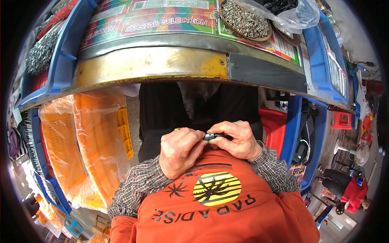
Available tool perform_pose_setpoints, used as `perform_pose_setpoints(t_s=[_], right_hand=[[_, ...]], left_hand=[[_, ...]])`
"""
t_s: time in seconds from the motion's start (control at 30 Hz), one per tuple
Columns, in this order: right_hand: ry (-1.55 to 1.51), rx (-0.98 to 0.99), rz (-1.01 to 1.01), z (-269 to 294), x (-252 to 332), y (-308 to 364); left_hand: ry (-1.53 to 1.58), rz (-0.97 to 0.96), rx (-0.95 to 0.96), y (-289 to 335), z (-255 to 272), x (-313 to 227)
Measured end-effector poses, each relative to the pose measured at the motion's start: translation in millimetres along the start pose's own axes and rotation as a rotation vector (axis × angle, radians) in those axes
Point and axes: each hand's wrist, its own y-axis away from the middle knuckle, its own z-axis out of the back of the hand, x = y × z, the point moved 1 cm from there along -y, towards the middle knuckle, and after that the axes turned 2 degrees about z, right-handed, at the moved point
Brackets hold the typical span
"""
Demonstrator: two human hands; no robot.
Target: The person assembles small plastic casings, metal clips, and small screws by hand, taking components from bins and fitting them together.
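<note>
Close in front of my chest, both hands meet on a small black-and-grey part (pixel 209 137) whose exact kind I cannot make out. My left hand (pixel 181 149) is closed, with its fingertips pinching the grey end. From the other side, my right hand (pixel 236 139) grips the black end between thumb and fingers. A short dark piece sticks out past the right fingertips. Part of the item is hidden by the fingers. Both hands are below the near edge of the workbench (pixel 152 62).
A round tray of small metal pieces (pixel 246 20) sits on the bench, beside a clear bag of black parts (pixel 289 18). Blue bins stand left (pixel 65 56) and right (pixel 324 52). Plastic-lined orange crates (pixel 97 150) are at my left, a red stool (pixel 272 127) at right. Farther right is another person (pixel 354 192).
</note>
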Motion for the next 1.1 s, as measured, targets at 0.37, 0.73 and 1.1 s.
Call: perform_pose_setpoints(t_s=[0.37, 0.73, 1.1], right_hand=[[0.106, -0.009, 0.101, 2.4, -2.6, -2.3], [0.177, -0.054, 0.095, 8.2, 4.6, -10.7], [0.259, -0.03, 0.198, 26.7, 29.6, -30.5]], left_hand=[[-0.002, -0.009, -0.01, -1.6, -1.2, 3.6], [-0.066, -0.104, -0.09, -16.6, 3.0, 2.5], [-0.112, -0.183, -0.089, -37.4, 17.2, -7.5]])
